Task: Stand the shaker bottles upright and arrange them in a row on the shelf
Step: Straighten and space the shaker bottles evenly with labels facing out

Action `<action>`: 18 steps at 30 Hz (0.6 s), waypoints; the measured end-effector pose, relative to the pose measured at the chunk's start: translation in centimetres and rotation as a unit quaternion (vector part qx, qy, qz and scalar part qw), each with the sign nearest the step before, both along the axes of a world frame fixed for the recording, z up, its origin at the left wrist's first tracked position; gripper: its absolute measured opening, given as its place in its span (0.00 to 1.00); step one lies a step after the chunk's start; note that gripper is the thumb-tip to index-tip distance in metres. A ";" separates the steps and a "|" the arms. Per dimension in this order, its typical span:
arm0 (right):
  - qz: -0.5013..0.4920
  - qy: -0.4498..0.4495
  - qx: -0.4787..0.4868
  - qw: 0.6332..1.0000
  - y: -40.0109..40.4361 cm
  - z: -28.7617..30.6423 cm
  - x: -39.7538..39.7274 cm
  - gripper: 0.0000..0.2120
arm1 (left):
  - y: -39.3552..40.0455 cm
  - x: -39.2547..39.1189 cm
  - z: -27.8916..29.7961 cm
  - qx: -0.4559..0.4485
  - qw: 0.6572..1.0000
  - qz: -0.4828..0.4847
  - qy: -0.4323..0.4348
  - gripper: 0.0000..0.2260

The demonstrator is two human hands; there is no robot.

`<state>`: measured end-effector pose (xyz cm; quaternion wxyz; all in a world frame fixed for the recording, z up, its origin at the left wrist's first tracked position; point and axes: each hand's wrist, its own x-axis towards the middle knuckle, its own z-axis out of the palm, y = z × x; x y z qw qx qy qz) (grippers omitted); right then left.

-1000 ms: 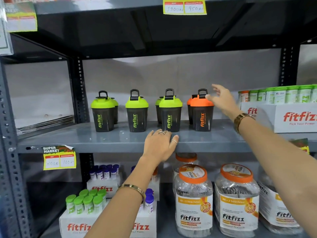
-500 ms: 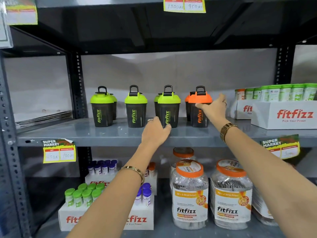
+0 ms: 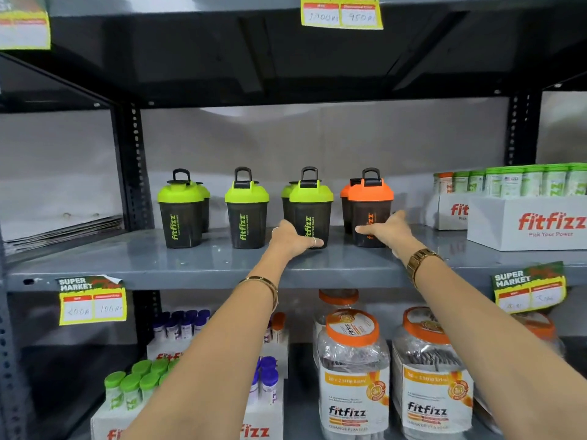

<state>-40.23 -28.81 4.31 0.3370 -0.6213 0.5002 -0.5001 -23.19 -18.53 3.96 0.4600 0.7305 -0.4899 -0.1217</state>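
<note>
Dark shaker bottles stand upright in a row on the grey shelf [image 3: 190, 265]. Green lids top the first bottle [image 3: 181, 217], the second bottle [image 3: 247, 217] and the third bottle [image 3: 313, 201]; the fourth bottle [image 3: 368, 198] has an orange lid. More bottles stand half hidden behind the first, third and fourth. My left hand [image 3: 295, 239] wraps around the base of the third green-lidded bottle. My right hand [image 3: 389, 231] grips the lower body of the orange-lidded bottle.
White fitfizz boxes [image 3: 527, 223] with green-capped tubes stand at the shelf's right end. A stack of paper [image 3: 63, 230] lies in the left bay behind the upright post [image 3: 133, 166]. Big jars [image 3: 352, 369] and tube boxes fill the shelf below.
My left hand moved up from the shelf edge to the third green-lidded bottle's base. My right hand came down from the orange lid to that bottle's lower body.
</note>
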 end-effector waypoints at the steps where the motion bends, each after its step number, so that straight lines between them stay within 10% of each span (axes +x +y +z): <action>1: 0.001 0.005 -0.001 1.000 -0.1 0.0 0.0 0.36 | -0.3 0.1 0.0 -0.009 1.000 -0.003 0.002 0.37; 18: 0.025 0.008 -0.005 1.000 0.3 -0.3 0.1 0.31 | -2.5 1.1 0.0 -0.043 0.997 -0.048 0.037 0.32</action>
